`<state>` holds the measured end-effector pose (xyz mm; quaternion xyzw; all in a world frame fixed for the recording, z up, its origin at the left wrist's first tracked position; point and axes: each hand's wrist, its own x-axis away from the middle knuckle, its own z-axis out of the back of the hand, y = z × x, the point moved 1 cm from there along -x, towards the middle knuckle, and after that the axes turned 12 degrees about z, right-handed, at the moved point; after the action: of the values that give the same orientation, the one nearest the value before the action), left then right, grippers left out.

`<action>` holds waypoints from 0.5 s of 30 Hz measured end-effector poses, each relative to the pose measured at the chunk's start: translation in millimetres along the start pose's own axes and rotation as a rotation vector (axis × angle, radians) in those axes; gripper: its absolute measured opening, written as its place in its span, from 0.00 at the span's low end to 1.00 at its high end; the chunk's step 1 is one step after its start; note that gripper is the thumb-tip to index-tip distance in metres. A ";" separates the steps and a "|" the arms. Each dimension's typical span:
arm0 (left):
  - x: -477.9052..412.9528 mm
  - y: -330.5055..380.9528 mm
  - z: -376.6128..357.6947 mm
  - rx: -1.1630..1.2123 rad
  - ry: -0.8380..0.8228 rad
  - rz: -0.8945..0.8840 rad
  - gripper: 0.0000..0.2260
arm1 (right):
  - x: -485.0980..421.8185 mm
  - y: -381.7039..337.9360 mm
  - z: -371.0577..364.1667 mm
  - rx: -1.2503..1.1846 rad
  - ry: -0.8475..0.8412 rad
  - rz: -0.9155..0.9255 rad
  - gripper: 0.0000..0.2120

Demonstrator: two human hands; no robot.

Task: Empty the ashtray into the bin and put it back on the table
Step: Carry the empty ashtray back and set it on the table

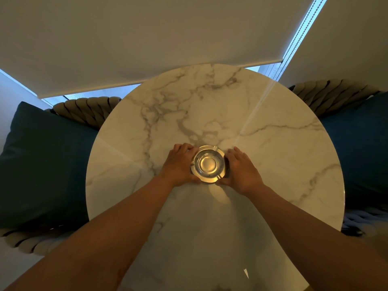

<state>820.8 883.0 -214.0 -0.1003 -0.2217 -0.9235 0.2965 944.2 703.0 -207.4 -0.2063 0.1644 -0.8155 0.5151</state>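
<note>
While the shiny round metal ashtray [209,163] sits near the middle of the round marble table [273,143], two hands hug its sides. The left hand [180,164] and right hand [241,171] curl around its rim, touching it. Dark blue cushions [42,160] lie beside the table.

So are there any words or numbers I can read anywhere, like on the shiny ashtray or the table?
None: no words, numbers or labels can be read.
Ashtray: plain shiny metal, no writing shows.
Marble table: only grey veins.
Blind and blue cushions: plain.
</note>
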 end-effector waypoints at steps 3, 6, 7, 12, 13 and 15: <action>-2.5 -1.8 3.0 0.000 -0.016 -0.019 0.48 | 3.0 1.4 -2.0 -0.028 0.039 -0.013 0.39; -3.0 -2.2 3.5 0.006 -0.017 -0.032 0.48 | 2.4 3.5 1.1 -0.034 0.042 -0.006 0.41; -2.7 -1.8 3.3 0.005 -0.018 -0.034 0.48 | 1.5 4.1 2.2 -0.024 0.020 0.005 0.43; -3.6 5.9 2.4 0.006 -0.018 -0.035 0.47 | -0.4 9.9 7.0 0.046 -0.060 0.027 0.48; -3.6 7.8 2.1 0.008 -0.016 -0.034 0.47 | -0.2 11.9 8.4 0.061 -0.069 0.030 0.48; -2.6 10.6 2.0 0.016 -0.003 -0.026 0.46 | -0.8 14.8 11.8 0.089 -0.094 0.032 0.49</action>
<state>829.3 877.5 -209.3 -0.0963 -0.2307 -0.9253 0.2851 961.9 697.0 -204.5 -0.2185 0.1069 -0.8030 0.5440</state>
